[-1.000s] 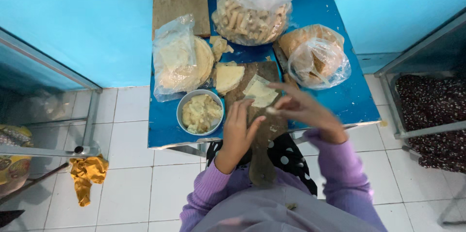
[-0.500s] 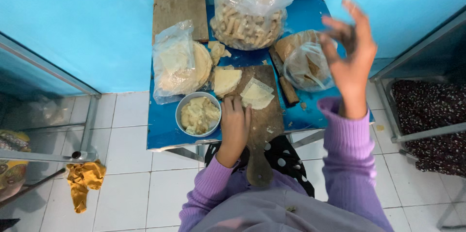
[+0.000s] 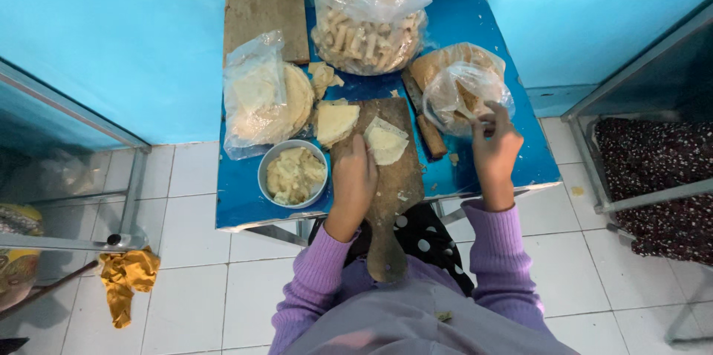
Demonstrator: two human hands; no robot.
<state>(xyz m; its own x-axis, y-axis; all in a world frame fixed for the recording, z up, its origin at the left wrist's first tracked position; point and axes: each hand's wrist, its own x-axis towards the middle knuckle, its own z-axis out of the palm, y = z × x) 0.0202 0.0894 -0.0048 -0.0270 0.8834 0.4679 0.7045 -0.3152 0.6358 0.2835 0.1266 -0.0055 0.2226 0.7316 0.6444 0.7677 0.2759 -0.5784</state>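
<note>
My left hand (image 3: 353,183) rests flat on a wooden paddle board (image 3: 387,184) beside a folded pale dough wrapper (image 3: 386,141). My right hand (image 3: 494,148) reaches to the edge of a clear plastic bag (image 3: 462,88) of wrappers on the blue table (image 3: 241,199), its fingertips at the plastic. Whether it pinches anything is hard to tell. A metal bowl (image 3: 292,173) of yellowish filling stands left of the board. Another triangular wrapper piece (image 3: 334,123) lies behind the bowl.
A big clear bag of rolled pieces (image 3: 368,21) sits at the table's back, next to a square wooden board (image 3: 266,19). A bagged stack of round wrappers (image 3: 260,99) lies at left. A knife handle (image 3: 427,132) lies right of the board. A yellow cloth (image 3: 125,279) lies on the tiled floor.
My right hand rose from the wrapper on the board into the air, then came down to the bag at right. My left hand stayed on the board.
</note>
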